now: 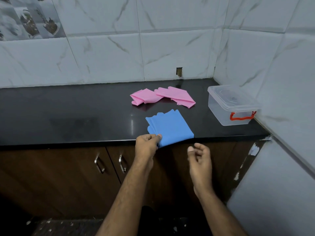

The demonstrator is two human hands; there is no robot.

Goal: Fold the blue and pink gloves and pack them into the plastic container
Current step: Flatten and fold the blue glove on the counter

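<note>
The blue gloves (168, 126) lie flat on the black counter (68, 113), their near end hanging over the front edge. My left hand (147, 145) pinches that near left corner between thumb and fingers. My right hand (199, 155) hovers below the counter edge, just right of the blue gloves, fingers loosely curled and holding nothing. Two pink gloves (162, 96) lie crumpled farther back on the counter. The clear plastic container (230, 106), with a red latch handle and its lid on, stands at the right end near the wall.
Tiled walls close the back and the right side. A small hole in the tile (179, 71) sits above the counter. Brown cabinet doors with metal handles (110, 163) run below the counter.
</note>
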